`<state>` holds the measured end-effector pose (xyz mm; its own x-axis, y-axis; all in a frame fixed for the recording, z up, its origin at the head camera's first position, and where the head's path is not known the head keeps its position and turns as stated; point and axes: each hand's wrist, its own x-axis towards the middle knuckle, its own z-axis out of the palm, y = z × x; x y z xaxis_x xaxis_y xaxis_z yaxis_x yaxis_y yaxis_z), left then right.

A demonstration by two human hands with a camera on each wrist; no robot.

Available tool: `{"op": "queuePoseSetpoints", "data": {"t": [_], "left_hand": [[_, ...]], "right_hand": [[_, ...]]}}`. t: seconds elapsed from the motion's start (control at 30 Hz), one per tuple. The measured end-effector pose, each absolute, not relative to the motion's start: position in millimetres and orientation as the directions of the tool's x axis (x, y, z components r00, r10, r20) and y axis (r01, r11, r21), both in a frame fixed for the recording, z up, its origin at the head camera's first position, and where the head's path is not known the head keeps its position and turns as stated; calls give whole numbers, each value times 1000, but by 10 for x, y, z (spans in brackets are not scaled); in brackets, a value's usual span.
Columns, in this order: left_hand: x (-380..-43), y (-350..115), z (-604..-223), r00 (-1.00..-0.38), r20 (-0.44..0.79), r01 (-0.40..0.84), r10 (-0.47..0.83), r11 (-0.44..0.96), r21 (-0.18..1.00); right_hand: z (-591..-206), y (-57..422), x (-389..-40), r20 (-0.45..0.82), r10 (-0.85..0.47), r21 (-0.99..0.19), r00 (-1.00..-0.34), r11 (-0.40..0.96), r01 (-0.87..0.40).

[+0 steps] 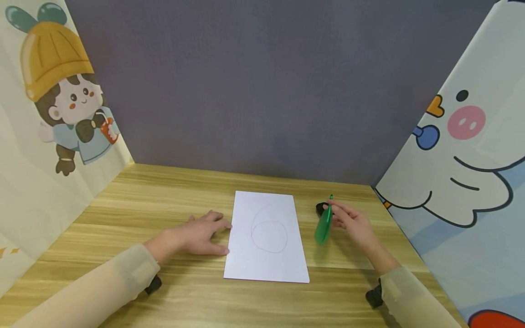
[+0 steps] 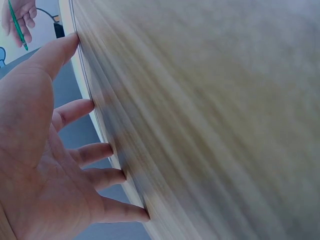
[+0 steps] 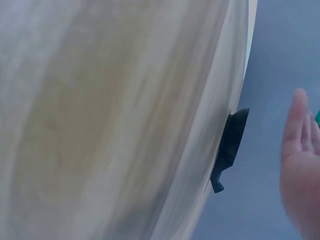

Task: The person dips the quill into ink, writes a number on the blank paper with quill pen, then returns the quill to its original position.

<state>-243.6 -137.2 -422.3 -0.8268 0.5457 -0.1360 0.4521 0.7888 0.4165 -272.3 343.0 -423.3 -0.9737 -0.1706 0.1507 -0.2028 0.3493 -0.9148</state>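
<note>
My left hand (image 1: 203,234) lies on the table with fingers spread, its thumb and index fingertips right at the left edge of a white sheet of paper (image 1: 266,269). Thin grey lines on the sheet form a rounded loop with a curved stroke rising from it. In the left wrist view the left fingertips (image 2: 115,212) meet the tabletop. Right of the sheet, my right hand (image 1: 352,223) pinches a slim green pencil (image 1: 324,228), blurred into a fan in the head view. The right wrist view shows only part of the right hand (image 3: 302,165).
A small black object (image 1: 321,208) lies on the wooden table (image 1: 184,187) just behind the right hand; it stands out dark in the right wrist view. A grey panel (image 1: 246,91) rises at the back, with cartoon-printed walls on both sides.
</note>
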Motion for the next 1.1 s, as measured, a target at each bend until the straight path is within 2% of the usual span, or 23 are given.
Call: {"op": "queuePoseSetpoints", "data": {"t": [0.3,0.47,0.93,1.1], "left_hand": [[-2449,-1371,-4241,-828,-137,452,544,791,412],[-2460,-1368,-4250,-830,-138,449,541,794,410],[-2455,-1357,-4250,-829,-144,447,540,795,410],[-2444,-1356,-4233,-829,-142,447,540,794,412]], "right_hand": [[-4210,3463,-2727,129,-145,-919,-981,355,-174],[-4212,3546,-2762,131,-165,-895,-978,405,-188],[-4255,4047,-2916,68,-154,-817,-986,559,-143],[-4256,4163,-2933,54,-190,-809,-980,568,-154]]}}
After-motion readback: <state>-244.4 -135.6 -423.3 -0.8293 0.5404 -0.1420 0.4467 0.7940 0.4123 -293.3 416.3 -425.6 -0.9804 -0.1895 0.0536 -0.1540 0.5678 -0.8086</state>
